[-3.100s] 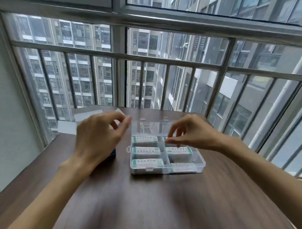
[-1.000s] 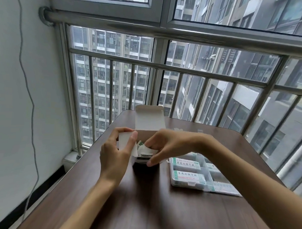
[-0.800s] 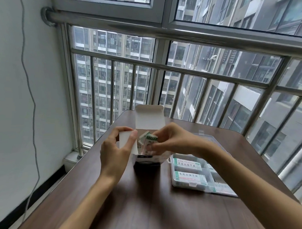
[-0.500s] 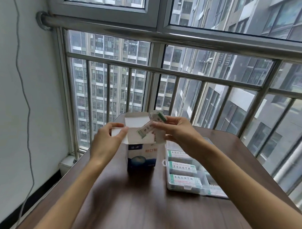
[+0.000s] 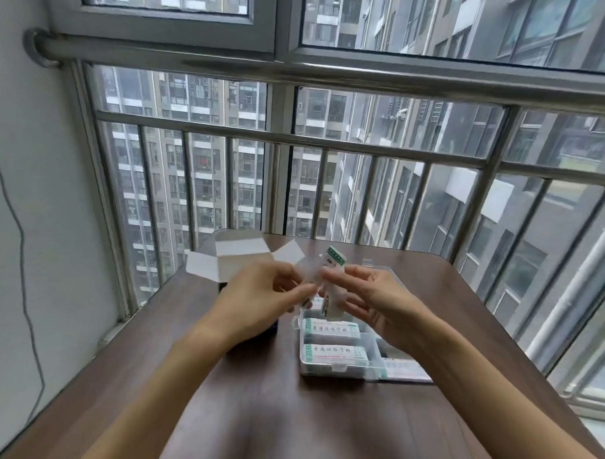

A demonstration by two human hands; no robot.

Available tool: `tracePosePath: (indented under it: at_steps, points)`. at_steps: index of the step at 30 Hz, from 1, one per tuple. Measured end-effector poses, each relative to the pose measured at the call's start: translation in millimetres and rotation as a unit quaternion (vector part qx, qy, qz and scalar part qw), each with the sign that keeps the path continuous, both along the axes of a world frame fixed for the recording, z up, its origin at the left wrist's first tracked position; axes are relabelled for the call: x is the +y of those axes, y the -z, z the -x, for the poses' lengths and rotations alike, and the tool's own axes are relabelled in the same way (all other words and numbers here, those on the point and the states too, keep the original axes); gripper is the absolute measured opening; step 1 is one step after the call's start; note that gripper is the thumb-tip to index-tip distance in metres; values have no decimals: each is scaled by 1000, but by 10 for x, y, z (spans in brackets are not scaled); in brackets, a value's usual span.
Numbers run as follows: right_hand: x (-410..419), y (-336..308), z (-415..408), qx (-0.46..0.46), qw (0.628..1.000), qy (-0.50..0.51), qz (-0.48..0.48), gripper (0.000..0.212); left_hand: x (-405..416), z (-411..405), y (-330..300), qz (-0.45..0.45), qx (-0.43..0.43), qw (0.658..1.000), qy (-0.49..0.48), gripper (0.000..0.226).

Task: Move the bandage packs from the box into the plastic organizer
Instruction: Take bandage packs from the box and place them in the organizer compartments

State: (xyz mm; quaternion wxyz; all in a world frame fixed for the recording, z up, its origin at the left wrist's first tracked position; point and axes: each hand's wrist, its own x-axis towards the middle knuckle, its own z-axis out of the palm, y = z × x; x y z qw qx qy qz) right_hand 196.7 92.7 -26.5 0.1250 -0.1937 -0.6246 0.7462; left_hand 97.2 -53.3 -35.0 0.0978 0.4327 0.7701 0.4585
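Packs [image 5: 330,285] are held upright in the air between both hands, above the far-left corner of the organizer [image 5: 337,369] and just right of the box [image 5: 240,261]; the right hand [image 5: 374,302] has its thumb and curled fingers round the right side of the bundle, and the left hand [image 5: 261,298] pinches its left edge with fingertips, though blur hides exactly which fingers meet it; whether one pack or several are in the grip cannot be told for sure.

To do this step well, the person would likely square the bundle between the hands first, turn it flat so the printed face looks up like the ones already stored, then lower it into a free compartment at the far side; the near-left cells already hold a pack [image 5: 332,328] and another pack [image 5: 334,354], so pressing more on top there could stop the lid closing; releasing the left pinch only once the right hand carries the weight would keep loose wrappers from fanning out.

Each pack looks like a thin white paper sleeve, long and narrow, with a green band at one end and dark print along its face; it seems light and bendable; the box stands open, flaps spread, on the table [image 5: 287,428], its body mostly hidden behind the left hand.
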Motion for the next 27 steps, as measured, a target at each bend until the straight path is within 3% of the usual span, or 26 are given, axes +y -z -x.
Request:
tracePosePath:
  at_steps: [5, 8, 10, 15, 18, 23, 27]
  points:
    - [238, 77, -256, 32, 993, 26, 114, 26, 180, -134, 178, -80, -127, 988, -37, 7]
    - [303, 181, -342, 22, 993, 40, 108, 31, 299, -217, 261, -71, -163, 984, -24, 11]
    - [299, 258, -354, 9, 995, 58, 78, 24, 376, -281, 279, -73, -185, 980, -14, 13]
    - [222, 385, -358, 63, 986, 128, 91, 14, 429, -443, 300, -99, -242, 964, 42, 23]
    - [188, 426, -370, 73, 984, 160, 32, 13, 417, -495, 303, -126, -289, 947, 62, 20]
    - [170, 417, -435, 91, 972, 201, -81, 15, 409, -500, 362, -163, -266, 950, 22, 23]
    - [241, 378, -514, 235, 889, 324, -222, 15, 392, -513, 395, -165, -270, 949, -5, 26]
